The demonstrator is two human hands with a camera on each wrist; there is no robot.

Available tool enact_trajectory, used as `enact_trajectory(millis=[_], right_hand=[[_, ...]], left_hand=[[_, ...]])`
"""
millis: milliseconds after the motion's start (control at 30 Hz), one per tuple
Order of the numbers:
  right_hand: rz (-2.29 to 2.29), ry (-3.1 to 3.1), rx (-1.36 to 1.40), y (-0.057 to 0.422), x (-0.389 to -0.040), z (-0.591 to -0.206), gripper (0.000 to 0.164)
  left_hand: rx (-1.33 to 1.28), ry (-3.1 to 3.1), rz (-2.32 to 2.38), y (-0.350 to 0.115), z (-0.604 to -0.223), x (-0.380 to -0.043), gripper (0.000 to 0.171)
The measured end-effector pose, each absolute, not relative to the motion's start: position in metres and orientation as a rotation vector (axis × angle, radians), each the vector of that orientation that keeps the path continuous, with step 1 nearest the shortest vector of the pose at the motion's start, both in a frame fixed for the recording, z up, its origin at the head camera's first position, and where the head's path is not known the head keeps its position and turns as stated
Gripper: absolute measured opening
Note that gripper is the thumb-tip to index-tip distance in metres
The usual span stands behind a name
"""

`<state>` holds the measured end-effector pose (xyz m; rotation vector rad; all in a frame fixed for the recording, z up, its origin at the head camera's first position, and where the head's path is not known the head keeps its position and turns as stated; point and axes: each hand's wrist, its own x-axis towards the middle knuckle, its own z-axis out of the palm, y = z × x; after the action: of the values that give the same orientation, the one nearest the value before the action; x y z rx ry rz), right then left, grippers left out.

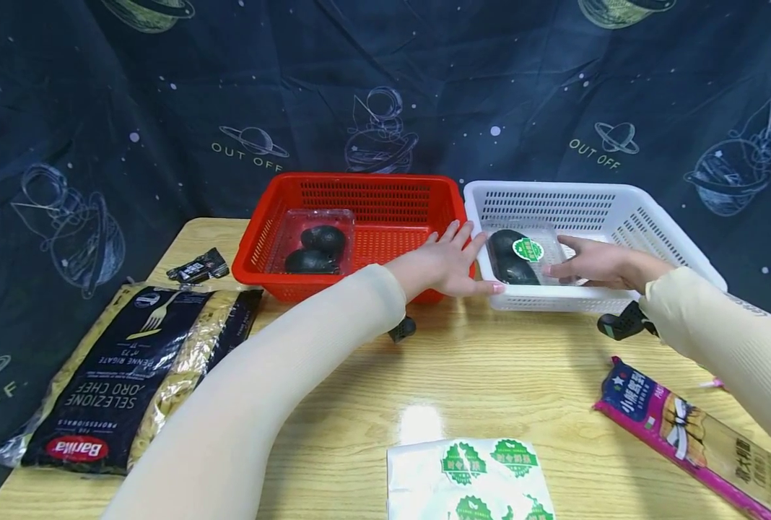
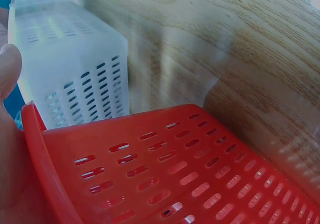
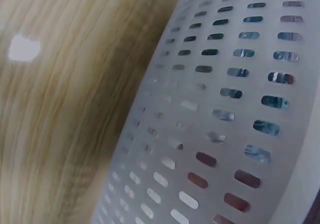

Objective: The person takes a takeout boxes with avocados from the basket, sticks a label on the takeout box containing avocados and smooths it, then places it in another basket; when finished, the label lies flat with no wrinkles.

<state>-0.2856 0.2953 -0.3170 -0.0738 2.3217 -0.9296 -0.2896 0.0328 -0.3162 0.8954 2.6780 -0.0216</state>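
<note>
In the head view, my left hand (image 1: 453,263) reaches with spread fingers across the neighbouring rims of the red basket (image 1: 242,267) and the white basket (image 1: 691,249). My right hand (image 1: 596,260) is inside the white basket, at the right end of a clear plastic box (image 1: 550,235). Thumb and fingers stand apart there, the thumb over the box's edge. Dark avocado-like fruits (image 1: 515,271) lie in that box, under a round green-and-white sticker (image 1: 528,250). A similar clear box (image 1: 281,242) with two dark fruits (image 1: 323,238) sits in the red basket.
A sheet of green stickers (image 1: 466,484) lies at the table's front. On the left are a large pasta bag (image 1: 119,375) and a small black packet (image 1: 198,267); a pink-edged pasta pack (image 1: 691,440) lies right. Dark printed cloth (image 1: 424,87) hangs behind.
</note>
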Motion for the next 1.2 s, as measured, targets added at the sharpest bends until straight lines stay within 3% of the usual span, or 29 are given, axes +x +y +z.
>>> enact_trajectory(millis=[1200], right_hand=[[-0.64, 2.622, -0.123, 0.28, -0.265, -0.315, 0.101]], left_hand=[[0.884, 2.678, 0.003, 0.033, -0.316, -0.289, 0.103]])
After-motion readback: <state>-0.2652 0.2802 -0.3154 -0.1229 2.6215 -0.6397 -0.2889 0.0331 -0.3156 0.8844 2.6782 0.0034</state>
